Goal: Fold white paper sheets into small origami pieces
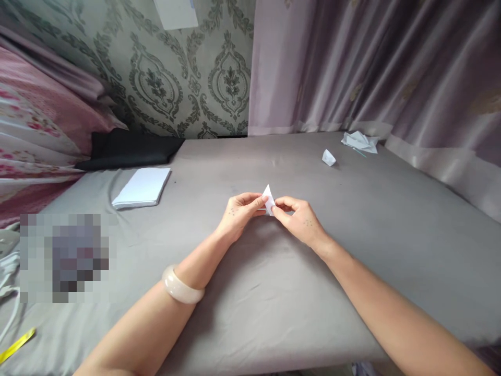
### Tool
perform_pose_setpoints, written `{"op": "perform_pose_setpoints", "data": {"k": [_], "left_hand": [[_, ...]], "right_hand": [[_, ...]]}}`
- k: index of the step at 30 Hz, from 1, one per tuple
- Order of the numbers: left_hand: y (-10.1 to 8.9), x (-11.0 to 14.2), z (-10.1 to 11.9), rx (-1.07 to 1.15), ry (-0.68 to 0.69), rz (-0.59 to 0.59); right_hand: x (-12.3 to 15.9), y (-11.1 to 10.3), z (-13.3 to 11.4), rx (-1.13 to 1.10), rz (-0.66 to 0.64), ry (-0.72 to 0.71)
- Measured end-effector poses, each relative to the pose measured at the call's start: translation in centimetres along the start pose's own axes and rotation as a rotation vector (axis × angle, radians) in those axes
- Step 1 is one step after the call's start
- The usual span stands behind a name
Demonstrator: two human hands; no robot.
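A small piece of folded white paper [268, 194] is held up between my two hands, its pointed tip facing away from me. My left hand [241, 213] pinches it from the left, with the thumb on the near face. From the right, my right hand [299, 219] grips its lower edge between thumb and fingers. Parts of the paper are hidden behind my fingers. Both hands are just above the grey cloth [250, 303], near the middle of the view.
To the left lies a stack of white paper [143, 187], with a black folded cloth [133, 149] behind it. A small folded paper shape [329, 157] and crumpled white papers [360, 141] lie at the back right. A yellow strip [18, 345] and white cables [10, 292] are at the left edge.
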State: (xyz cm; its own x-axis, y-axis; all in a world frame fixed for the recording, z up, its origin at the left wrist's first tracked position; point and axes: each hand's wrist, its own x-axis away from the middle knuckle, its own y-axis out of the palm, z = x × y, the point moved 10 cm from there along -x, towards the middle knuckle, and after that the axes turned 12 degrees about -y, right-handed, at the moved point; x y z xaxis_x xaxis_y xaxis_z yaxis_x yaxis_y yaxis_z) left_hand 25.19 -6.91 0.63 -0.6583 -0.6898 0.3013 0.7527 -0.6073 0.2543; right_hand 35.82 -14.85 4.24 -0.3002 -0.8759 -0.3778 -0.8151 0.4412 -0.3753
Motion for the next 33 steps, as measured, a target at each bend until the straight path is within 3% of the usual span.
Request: {"op": "perform_pose_setpoints", "data": {"k": [5,16,23,28,33], "left_hand": [[0.7,0.4,0.1,0.017,0.004,-0.045],[2.0,1.0,0.5,0.049,0.073,-0.120],[2.1,0.9,0.2,0.072,0.069,-0.087],[2.5,1.1,0.2,0.012,0.087,-0.100],[2.8,1.4,0.3,-0.089,0.103,-0.106]], "right_hand": [[0.4,0.3,1.4,-0.234,0.033,0.167],[0.4,0.3,2.0,-0.371,0.098,0.167],[0.3,0.5,2.1,-0.376,0.097,0.181],[0.2,-1.0,1.6,-0.295,0.159,0.185],[0.1,-1.2,1.7,-0.388,0.176,0.175]]}}
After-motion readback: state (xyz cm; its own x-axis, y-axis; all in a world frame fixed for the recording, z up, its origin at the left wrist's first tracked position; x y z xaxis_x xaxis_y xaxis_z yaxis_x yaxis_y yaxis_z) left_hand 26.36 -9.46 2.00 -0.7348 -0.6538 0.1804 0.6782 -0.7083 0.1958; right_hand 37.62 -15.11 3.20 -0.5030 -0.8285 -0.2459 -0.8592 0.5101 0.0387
